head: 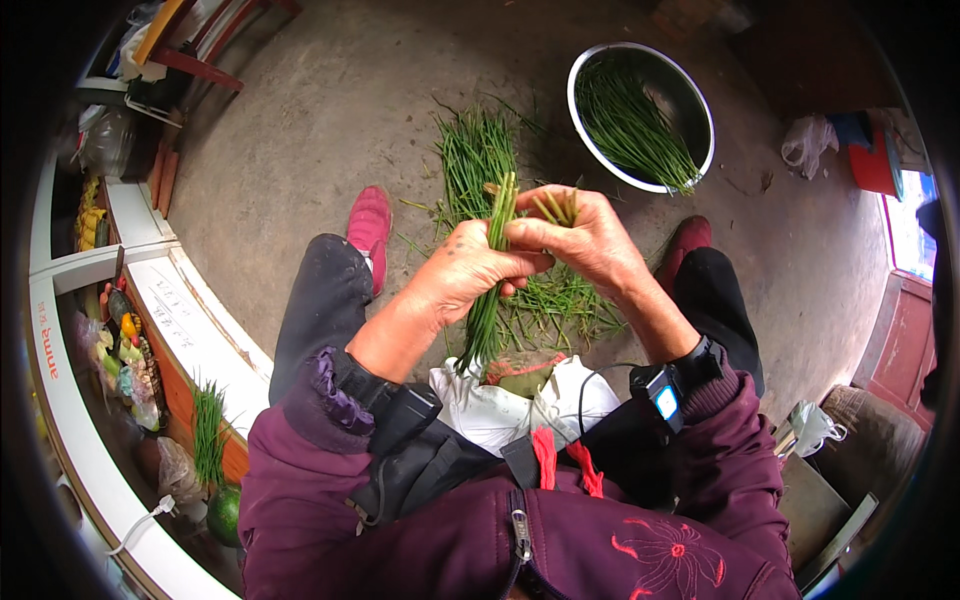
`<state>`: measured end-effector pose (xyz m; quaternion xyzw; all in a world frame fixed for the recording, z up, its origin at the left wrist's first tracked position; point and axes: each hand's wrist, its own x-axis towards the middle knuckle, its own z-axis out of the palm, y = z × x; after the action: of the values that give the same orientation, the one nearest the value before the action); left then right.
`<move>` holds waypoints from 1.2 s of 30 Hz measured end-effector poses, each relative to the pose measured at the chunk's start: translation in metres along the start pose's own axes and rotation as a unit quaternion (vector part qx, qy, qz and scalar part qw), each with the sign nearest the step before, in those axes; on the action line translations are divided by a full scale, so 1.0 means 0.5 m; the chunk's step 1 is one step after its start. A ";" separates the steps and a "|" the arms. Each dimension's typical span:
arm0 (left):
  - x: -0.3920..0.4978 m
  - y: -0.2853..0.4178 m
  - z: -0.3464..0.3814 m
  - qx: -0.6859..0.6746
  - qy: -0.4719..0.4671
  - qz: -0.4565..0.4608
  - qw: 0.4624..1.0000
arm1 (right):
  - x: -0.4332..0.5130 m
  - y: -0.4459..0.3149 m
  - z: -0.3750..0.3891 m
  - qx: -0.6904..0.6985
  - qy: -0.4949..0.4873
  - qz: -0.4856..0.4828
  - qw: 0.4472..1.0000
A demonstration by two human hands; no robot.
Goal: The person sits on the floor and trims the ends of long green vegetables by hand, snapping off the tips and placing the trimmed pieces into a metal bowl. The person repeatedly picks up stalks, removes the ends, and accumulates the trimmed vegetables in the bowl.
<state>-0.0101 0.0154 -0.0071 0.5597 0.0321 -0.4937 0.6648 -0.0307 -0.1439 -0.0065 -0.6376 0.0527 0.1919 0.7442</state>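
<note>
My left hand is closed around a bundle of long green stalks, which look like garlic chives. Their pale cut ends point up and away from me, and the green tips hang toward my lap. Close against it, my right hand holds a few short stalk ends between its fingers, and its thumb touches the bundle. Beyond my hands a pile of the same green stalks lies on the floor. Loose trimmings are scattered below my hands.
A round metal basin with long green stalks stands ahead on the right. At left are white-edged shelves with vegetables, and a wooden chair. A white sack lies between my legs. A red bucket stands far right.
</note>
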 end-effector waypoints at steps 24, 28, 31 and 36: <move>-0.005 0.009 -0.010 -0.185 0.011 -0.033 0.982 | 0.003 0.003 -0.046 0.175 0.018 0.106 0.979; -0.005 0.010 -0.012 -0.186 0.020 -0.019 0.982 | 0.003 0.003 -0.045 0.107 0.035 0.079 0.991; -0.002 0.011 -0.015 -0.184 0.004 -0.027 0.983 | 0.001 0.002 -0.047 0.093 0.036 0.089 0.991; -0.001 0.008 -0.013 -0.160 0.030 -0.011 0.987 | 0.001 0.005 -0.050 0.114 0.006 0.082 0.990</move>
<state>-0.0042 0.0202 -0.0065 0.4606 0.1369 -0.4724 0.7389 -0.0267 -0.1678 -0.0133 -0.5434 0.1304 0.2412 0.7934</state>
